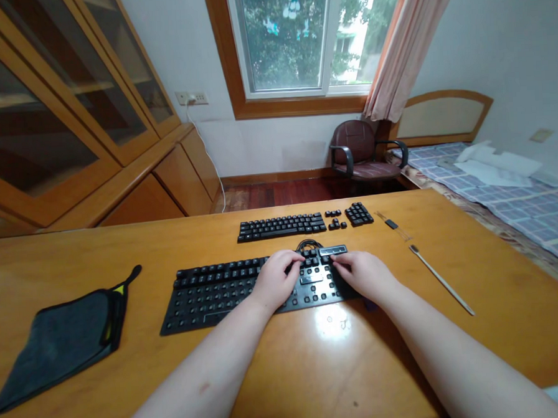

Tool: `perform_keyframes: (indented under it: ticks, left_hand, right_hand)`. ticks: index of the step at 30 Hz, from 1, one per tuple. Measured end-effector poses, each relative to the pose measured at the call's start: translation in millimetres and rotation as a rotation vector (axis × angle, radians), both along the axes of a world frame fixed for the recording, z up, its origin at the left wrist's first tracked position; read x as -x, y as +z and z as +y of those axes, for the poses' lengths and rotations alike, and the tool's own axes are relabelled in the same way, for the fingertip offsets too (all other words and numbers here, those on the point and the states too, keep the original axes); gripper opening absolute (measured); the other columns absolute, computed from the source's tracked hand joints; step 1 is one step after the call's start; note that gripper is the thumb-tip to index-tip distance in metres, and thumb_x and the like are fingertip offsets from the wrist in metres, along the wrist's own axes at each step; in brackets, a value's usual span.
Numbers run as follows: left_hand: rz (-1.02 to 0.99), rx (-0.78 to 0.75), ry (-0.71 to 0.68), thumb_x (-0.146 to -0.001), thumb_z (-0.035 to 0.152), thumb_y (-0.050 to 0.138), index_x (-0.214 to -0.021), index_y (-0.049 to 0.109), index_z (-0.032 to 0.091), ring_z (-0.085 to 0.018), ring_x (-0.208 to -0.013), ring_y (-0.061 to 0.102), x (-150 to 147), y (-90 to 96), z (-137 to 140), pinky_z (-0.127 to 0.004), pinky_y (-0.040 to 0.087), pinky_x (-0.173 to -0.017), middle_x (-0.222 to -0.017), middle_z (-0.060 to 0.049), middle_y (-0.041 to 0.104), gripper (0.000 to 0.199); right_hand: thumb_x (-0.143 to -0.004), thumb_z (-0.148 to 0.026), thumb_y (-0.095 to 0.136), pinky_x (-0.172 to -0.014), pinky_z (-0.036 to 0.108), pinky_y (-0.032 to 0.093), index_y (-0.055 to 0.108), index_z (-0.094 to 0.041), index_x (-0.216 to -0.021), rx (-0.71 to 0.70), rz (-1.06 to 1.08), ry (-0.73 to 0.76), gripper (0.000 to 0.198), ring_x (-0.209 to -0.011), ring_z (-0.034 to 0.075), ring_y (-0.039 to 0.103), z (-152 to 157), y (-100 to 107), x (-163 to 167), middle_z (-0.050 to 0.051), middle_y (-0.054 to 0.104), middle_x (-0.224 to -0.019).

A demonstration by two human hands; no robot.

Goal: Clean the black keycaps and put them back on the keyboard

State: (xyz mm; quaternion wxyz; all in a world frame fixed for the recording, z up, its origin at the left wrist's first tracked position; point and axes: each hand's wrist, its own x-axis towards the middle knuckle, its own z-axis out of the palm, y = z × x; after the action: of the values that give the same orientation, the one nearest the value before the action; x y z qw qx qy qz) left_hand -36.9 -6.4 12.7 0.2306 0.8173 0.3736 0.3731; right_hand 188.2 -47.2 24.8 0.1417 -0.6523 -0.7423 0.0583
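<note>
A black keyboard (pixel 204 297) lies on the desk, its top rows and part of the navigation block fitted with keycaps, its lower rows showing bare switch stems. My left hand (pixel 279 277) rests over its middle right, fingers curled at the keycaps (pixel 308 262) of the navigation block. At the upper right, below a shiny indicator strip (pixel 332 250), the fingertips of my right hand (pixel 364 273) are pinched together by the number pad. What either hand holds, if anything, is too small to tell. Removed keycaps (pixel 282 226) stand in keyboard order behind the keyboard.
A dark grey cloth (pixel 74 332) lies at the left. On the right are a thin brush (pixel 444 281) and a small wire keycap puller (pixel 391 224). A coiled cable (pixel 309 244) sits behind the keyboard. Beyond the desk stand an office chair (pixel 357 149) and a bed (pixel 502 191).
</note>
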Motion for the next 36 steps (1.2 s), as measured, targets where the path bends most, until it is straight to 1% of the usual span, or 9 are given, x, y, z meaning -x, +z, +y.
perform_keyframes:
  ticks: [4,10,14,18,22,26,28,31,36]
  left_hand:
    - [-0.002,0.009,0.005,-0.083,0.017,0.048,-0.089,0.063,0.022,-0.019,-0.09,0.059,-0.3,-0.3,0.1,-0.034,0.047,-0.084,-0.092,-0.004,0.065,0.017]
    - [0.006,0.01,0.008,-0.083,0.017,0.048,-0.09,0.063,0.021,-0.019,-0.091,0.059,0.2,-1.8,1.0,-0.035,0.047,-0.084,-0.092,-0.004,0.065,0.017]
    - [0.01,0.0,0.007,-0.083,0.018,0.048,-0.09,0.063,0.021,-0.019,-0.09,0.06,0.1,-0.9,1.0,-0.034,0.048,-0.083,-0.092,-0.004,0.066,0.017]
    - [0.018,-0.007,0.011,-0.083,0.017,0.047,-0.09,0.063,0.021,-0.019,-0.09,0.06,0.4,0.0,0.7,-0.035,0.048,-0.084,-0.092,-0.004,0.066,0.017]
    - [0.02,0.009,0.015,-0.083,0.017,0.047,-0.089,0.063,0.021,-0.018,-0.09,0.06,0.6,0.8,0.5,-0.035,0.048,-0.084,-0.092,-0.004,0.066,0.017]
    - [0.011,0.01,0.012,-0.083,0.017,0.048,-0.089,0.062,0.021,-0.018,-0.091,0.059,0.2,1.7,-0.1,-0.034,0.048,-0.084,-0.092,-0.004,0.065,0.017]
    - [0.01,0.013,0.013,-0.083,0.017,0.047,-0.089,0.062,0.02,-0.018,-0.09,0.06,0.4,1.6,-0.3,-0.034,0.048,-0.084,-0.092,-0.004,0.065,0.016]
    - [0.012,0.021,0.015,-0.083,0.016,0.047,-0.089,0.062,0.02,-0.018,-0.09,0.06,1.1,0.8,-0.1,-0.034,0.048,-0.084,-0.092,-0.004,0.065,0.017]
    - [0.003,0.015,0.005,-0.083,0.016,0.047,-0.09,0.062,0.021,-0.018,-0.09,0.06,1.4,0.2,0.4,-0.034,0.048,-0.084,-0.092,-0.004,0.065,0.017]
  right_hand:
    - [-0.084,-0.035,0.048,-0.058,0.028,0.046,0.069,-0.028,-0.1,0.077,-0.028,-0.06,0.027,-0.07,0.022,0.067,-4.4,5.9,4.9,0.007,0.073,-0.083]
    - [-0.083,-0.033,0.049,-0.055,0.028,0.043,0.069,-0.027,-0.098,0.102,-0.053,-0.073,0.026,-0.065,0.022,0.066,-4.6,2.8,7.1,0.008,0.072,-0.079]
    - [-0.084,-0.036,0.048,-0.058,0.026,0.043,0.07,-0.026,-0.09,0.049,0.077,-0.075,0.025,-0.068,0.02,0.065,-2.9,5.6,0.7,0.005,0.071,-0.078]
    - [-0.084,-0.041,0.045,-0.055,0.025,0.039,0.069,-0.023,-0.086,-0.049,0.218,-0.194,0.031,-0.062,0.016,0.06,0.6,9.8,-10.0,0.002,0.067,-0.066]
    - [-0.079,-0.045,0.049,-0.05,0.025,0.035,0.07,-0.021,-0.086,-0.052,0.311,-0.31,0.033,-0.053,0.015,0.054,6.8,1.9,-19.7,0.0,0.058,-0.055]
    - [-0.081,-0.046,0.045,-0.054,0.025,0.038,0.068,-0.017,-0.09,-0.116,0.459,-0.289,0.038,-0.055,0.015,0.054,11.4,-4.9,-26.3,0.001,0.057,-0.057]
    - [-0.081,-0.045,0.045,-0.055,0.026,0.038,0.068,-0.018,-0.09,-0.12,0.372,-0.29,0.036,-0.058,0.016,0.056,15.3,-0.2,-32.7,0.002,0.06,-0.06]
    - [-0.079,-0.042,0.049,-0.056,0.026,0.038,0.069,-0.021,-0.085,-0.089,0.167,-0.386,0.03,-0.066,0.019,0.059,30.4,15.7,-52.8,0.005,0.065,-0.069]
    - [-0.078,-0.043,0.052,-0.058,0.027,0.04,0.07,-0.018,-0.086,0.019,0.011,-0.519,0.031,-0.069,0.022,0.063,85.3,42.7,-108.5,0.01,0.068,-0.075]
